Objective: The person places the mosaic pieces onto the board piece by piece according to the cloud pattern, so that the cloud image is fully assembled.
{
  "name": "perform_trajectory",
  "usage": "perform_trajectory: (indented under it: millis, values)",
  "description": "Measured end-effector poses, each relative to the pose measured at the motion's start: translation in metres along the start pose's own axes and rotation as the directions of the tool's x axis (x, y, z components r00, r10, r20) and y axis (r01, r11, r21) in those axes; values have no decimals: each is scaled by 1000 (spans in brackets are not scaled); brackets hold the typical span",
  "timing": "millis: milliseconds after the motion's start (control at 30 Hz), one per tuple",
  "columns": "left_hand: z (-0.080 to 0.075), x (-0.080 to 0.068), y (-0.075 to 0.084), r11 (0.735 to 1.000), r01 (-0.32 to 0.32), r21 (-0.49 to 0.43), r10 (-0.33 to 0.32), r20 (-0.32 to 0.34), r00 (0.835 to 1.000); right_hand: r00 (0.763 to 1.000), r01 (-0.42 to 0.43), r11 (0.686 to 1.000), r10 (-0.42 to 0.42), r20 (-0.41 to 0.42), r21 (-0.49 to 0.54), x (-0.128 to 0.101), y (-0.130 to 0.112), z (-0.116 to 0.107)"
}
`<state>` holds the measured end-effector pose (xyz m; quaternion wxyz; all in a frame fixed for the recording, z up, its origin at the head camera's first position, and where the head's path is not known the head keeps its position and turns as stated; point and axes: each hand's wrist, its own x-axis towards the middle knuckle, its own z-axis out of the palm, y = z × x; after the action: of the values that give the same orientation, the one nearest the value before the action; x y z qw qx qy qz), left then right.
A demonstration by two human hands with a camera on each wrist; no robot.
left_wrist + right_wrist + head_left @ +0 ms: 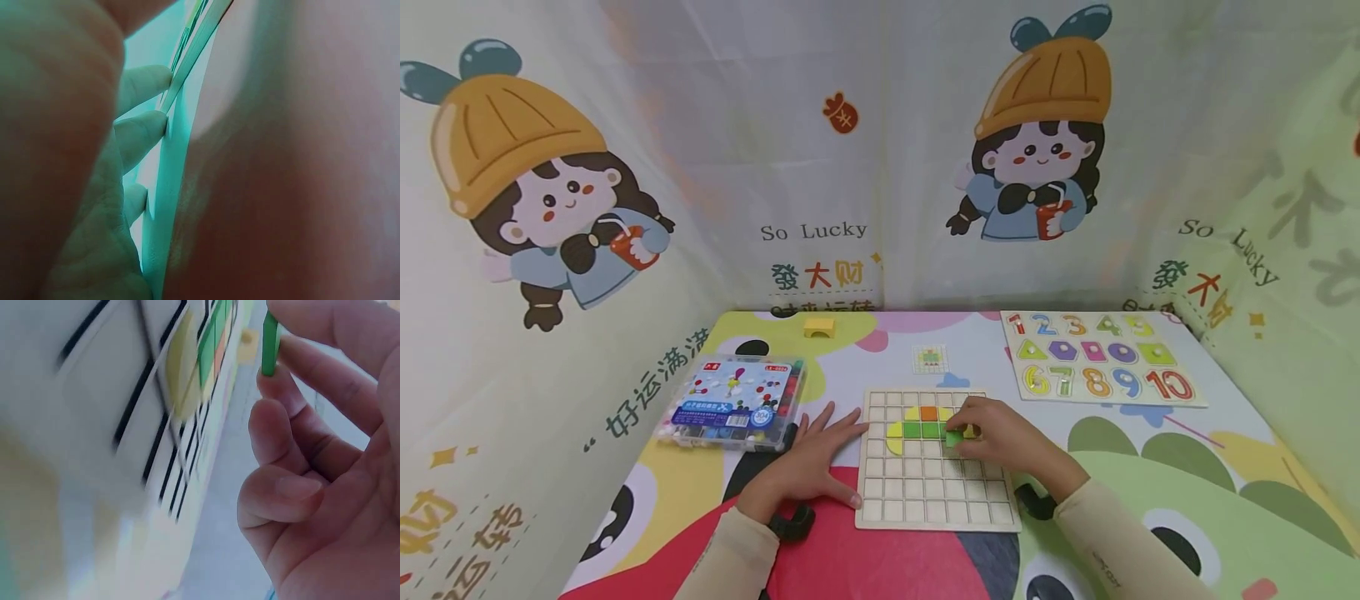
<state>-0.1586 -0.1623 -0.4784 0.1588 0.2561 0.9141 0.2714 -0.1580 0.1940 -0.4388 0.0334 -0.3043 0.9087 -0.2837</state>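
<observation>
Pinching a green tile just above the grid board, the right hand hovers beside the coloured pieces. Left hand lies flat, fingers straight, bracing the board's left edge. Tilted entry could jam the tile or nudge its neighbours.

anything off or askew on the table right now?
Nothing stands out. The grid board lies flat and square, with the left hand resting flat at its edge. The right hand pinches a green tile over the board. The bead box is closed, and the number puzzle looks complete.
</observation>
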Motion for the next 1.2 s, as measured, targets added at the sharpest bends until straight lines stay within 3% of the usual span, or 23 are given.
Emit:
perform_trajectory:
  millis: [433, 1200]
  values:
    - [0, -2, 1, 1000, -15, -8, 15, 1, 1000, 996, -13, 991, 24, 80, -133, 37, -31, 28]
    - [-1, -1, 1, 1000, -11, -2, 11, 2, 1000, 991, -66, 974, 89, 99, -219, 45, -46, 39]
